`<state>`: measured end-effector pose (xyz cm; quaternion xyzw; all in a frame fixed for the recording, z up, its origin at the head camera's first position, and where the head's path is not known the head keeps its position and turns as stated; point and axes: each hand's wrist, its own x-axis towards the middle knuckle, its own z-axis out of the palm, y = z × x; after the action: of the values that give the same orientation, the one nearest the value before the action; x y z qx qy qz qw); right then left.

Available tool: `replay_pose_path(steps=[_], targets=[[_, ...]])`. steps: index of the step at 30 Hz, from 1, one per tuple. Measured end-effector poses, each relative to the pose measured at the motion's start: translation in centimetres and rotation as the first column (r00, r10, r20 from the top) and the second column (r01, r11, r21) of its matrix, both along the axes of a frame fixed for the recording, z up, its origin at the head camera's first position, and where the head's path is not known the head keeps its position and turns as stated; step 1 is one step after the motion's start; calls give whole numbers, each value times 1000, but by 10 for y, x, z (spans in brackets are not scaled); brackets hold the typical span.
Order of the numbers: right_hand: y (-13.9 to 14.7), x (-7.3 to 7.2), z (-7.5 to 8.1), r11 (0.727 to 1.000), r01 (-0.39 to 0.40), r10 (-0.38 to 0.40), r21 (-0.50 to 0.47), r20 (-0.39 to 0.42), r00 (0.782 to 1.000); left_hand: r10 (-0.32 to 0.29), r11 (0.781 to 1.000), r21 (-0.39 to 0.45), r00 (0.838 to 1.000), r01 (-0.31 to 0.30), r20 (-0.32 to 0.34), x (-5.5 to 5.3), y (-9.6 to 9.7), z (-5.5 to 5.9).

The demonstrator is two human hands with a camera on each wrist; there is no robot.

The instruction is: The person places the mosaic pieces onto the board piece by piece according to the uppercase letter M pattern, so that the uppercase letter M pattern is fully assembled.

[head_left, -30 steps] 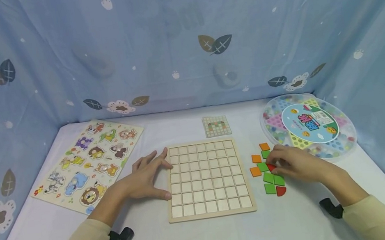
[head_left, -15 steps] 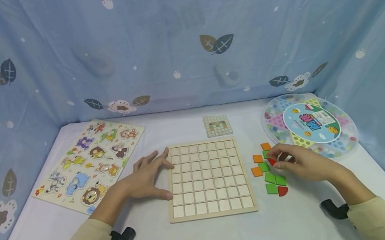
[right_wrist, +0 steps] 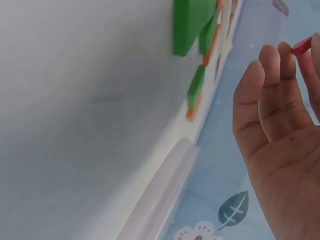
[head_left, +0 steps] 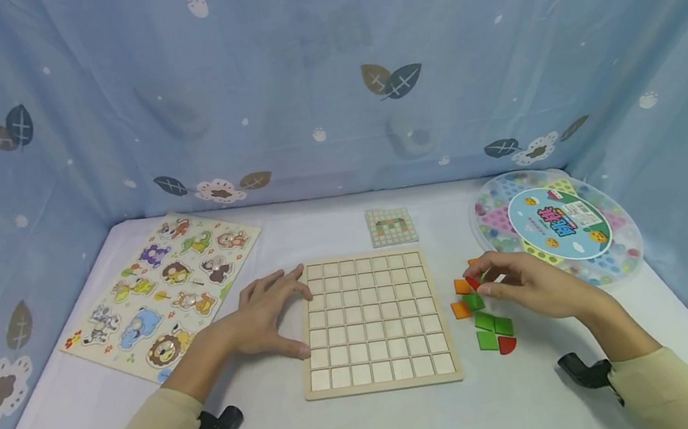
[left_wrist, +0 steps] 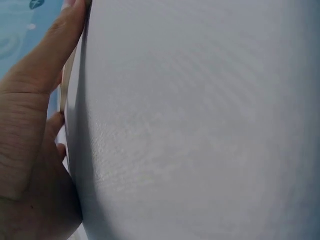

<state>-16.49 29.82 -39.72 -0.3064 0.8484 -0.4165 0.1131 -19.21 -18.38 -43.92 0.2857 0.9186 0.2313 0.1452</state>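
A wooden grid board lies on the white table, its square cells bare. My left hand rests at its left edge, fingers and thumb spread along the frame; the left wrist view shows this hand beside the white tablecloth. To the right of the board, my right hand pinches a red tile between thumb and fingertip. In the right wrist view that tile is held up off the table. Below the hand lie green tiles, orange tiles and a red quarter-round tile.
A small pattern card lies behind the board. At the left is an animal peg puzzle. A round clear game case with coloured beads stands at the back right. A blue patterned curtain surrounds the table.
My right hand has lifted the red tile from among the other tiles and shifted it slightly left and up. The left hand has stayed at the board's edge.
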Motion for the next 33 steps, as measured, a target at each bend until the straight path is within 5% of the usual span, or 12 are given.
replay_pose_path(steps=[12, 33], targets=[[-30, -19, 10, 1000, -17, 17, -11, 24, 1000, -40, 999, 4, 999, 40, 0, -5, 2, 2], [-96, -49, 10, 988, -153, 153, 3, 33, 988, -7, 1000, 12, 1000, 7, 11, 0, 0, 2]])
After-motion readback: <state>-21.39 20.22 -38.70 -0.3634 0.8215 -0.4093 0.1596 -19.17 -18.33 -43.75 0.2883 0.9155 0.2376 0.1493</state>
